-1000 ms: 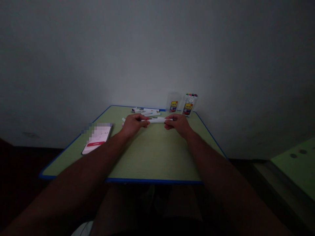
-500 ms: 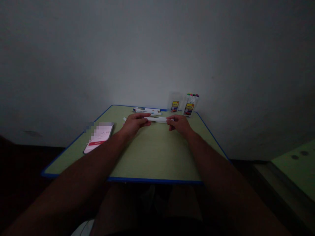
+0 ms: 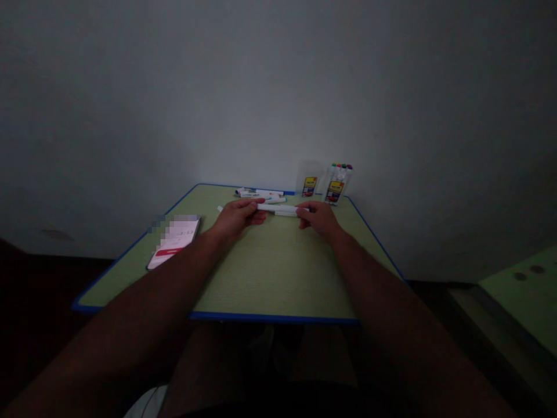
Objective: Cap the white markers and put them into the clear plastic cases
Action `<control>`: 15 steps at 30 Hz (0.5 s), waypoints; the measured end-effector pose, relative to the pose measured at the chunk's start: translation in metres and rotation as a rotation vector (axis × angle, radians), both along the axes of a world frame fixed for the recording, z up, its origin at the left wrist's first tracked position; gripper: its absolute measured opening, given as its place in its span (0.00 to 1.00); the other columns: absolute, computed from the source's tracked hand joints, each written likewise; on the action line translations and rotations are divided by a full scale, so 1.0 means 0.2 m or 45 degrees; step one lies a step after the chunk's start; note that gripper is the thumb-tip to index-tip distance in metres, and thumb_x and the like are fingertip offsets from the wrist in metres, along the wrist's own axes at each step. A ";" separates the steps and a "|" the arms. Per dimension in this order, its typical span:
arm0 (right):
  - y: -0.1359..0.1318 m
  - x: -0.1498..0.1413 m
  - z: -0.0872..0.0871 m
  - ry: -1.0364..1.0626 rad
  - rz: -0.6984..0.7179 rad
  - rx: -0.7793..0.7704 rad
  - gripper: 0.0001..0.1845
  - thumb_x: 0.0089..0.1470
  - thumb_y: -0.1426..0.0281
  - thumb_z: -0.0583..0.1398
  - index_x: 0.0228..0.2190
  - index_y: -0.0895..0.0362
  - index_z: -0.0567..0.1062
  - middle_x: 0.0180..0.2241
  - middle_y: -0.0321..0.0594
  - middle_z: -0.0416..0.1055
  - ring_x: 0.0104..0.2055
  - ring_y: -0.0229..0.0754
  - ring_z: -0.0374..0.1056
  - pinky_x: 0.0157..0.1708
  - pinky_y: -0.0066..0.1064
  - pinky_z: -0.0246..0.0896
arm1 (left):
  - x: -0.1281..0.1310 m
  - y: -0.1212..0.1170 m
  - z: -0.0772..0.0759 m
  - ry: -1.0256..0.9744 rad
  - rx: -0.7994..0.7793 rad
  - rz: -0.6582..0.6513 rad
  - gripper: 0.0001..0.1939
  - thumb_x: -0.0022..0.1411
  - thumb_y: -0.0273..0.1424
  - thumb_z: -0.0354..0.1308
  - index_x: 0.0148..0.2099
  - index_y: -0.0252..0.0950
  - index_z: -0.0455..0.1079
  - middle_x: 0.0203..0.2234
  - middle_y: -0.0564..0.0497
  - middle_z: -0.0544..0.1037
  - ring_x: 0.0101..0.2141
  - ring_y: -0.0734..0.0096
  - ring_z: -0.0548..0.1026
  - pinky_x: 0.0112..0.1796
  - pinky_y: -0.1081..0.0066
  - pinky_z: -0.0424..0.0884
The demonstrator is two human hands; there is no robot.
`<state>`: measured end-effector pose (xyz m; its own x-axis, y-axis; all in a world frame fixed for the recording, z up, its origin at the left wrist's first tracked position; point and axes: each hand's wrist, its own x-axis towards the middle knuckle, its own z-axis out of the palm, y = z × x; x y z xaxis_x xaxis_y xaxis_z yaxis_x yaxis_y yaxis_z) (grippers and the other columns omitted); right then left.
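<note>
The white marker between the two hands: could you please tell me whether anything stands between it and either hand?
Nothing visible does: the left hand and the right hand both have fingers on the white marker. The loose markers lie beyond it, toward the wall.

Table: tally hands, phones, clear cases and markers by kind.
Left hand and right hand: 2
Phone: 1
Left clear case and right clear case: 2
Markers: overlapping, count unclear
Total: 5, markers excluded

The green surface [image 3: 270, 267] has a blue edge. A phone [image 3: 176, 241] lies left of the hands; loose markers [image 3: 259, 194] lie beyond them, and two clear cases [image 3: 310, 180] [image 3: 338, 184] stand beyond the right one.
</note>
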<state>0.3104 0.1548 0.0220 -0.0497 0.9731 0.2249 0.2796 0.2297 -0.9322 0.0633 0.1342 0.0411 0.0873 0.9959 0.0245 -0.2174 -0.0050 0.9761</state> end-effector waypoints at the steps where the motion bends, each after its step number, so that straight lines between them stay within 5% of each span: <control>1: 0.00 0.00 0.00 0.002 0.002 0.000 0.09 0.52 0.69 0.67 0.35 0.60 0.81 0.18 0.33 0.72 0.18 0.35 0.70 0.21 0.24 0.69 | -0.01 0.01 -0.01 0.076 0.025 -0.004 0.12 0.64 0.26 0.58 0.47 0.29 0.78 0.25 0.48 0.79 0.24 0.73 0.76 0.30 0.71 0.74; 6: 0.00 -0.01 0.00 0.041 0.019 -0.007 0.07 0.52 0.70 0.66 0.34 0.60 0.79 0.17 0.31 0.70 0.17 0.34 0.68 0.19 0.24 0.68 | -0.03 0.03 -0.05 0.528 0.205 -0.061 0.12 0.59 0.33 0.60 0.42 0.32 0.80 0.20 0.53 0.74 0.19 0.76 0.66 0.22 0.73 0.61; 15: -0.01 0.00 0.00 -0.024 0.080 -0.016 0.09 0.53 0.73 0.64 0.38 0.61 0.81 0.18 0.32 0.72 0.17 0.32 0.67 0.20 0.23 0.67 | -0.04 0.00 -0.03 1.080 0.396 -0.038 0.12 0.60 0.35 0.57 0.36 0.34 0.79 0.18 0.53 0.73 0.20 0.71 0.68 0.24 0.70 0.60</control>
